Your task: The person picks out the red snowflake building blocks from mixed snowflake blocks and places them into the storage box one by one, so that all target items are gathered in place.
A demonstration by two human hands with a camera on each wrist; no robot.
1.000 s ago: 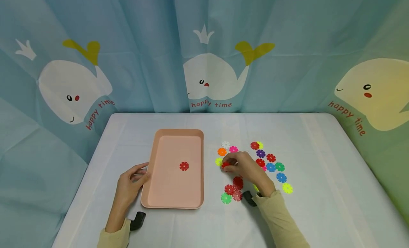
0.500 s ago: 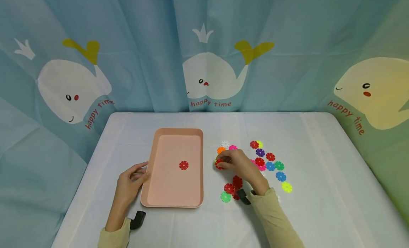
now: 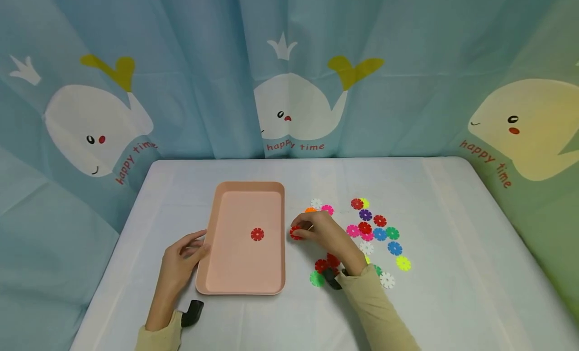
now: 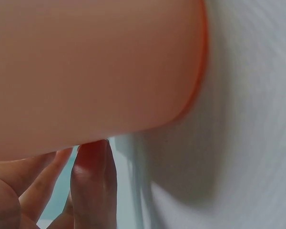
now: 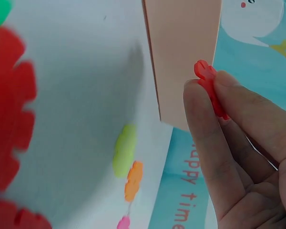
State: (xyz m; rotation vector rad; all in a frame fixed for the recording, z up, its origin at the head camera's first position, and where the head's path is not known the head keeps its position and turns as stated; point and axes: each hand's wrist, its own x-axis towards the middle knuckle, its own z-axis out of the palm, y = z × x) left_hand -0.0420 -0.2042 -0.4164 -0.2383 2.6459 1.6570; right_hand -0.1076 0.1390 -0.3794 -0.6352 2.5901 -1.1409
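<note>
A pink tray lies on the left half of the table, with one red snowflake building disc flat inside it. My left hand is at the tray's left side; in the left wrist view its fingertips touch the outer wall. Just beyond the tray's right rim, my right hand pinches another red snowflake building disc between thumb and finger. That held disc is above the table, tilted nearly edge-on in the right wrist view.
Loose snowflake discs in several colours lie right of the tray, including blue, purple, yellow and white ones. Some red discs are partly under the right wrist. A whale-print curtain hangs behind the table.
My right hand has moved left with the red snowflake disc, from among the loose pieces to near the tray's right rim. The left hand stays at the tray's side. The head view has shifted slightly.
</note>
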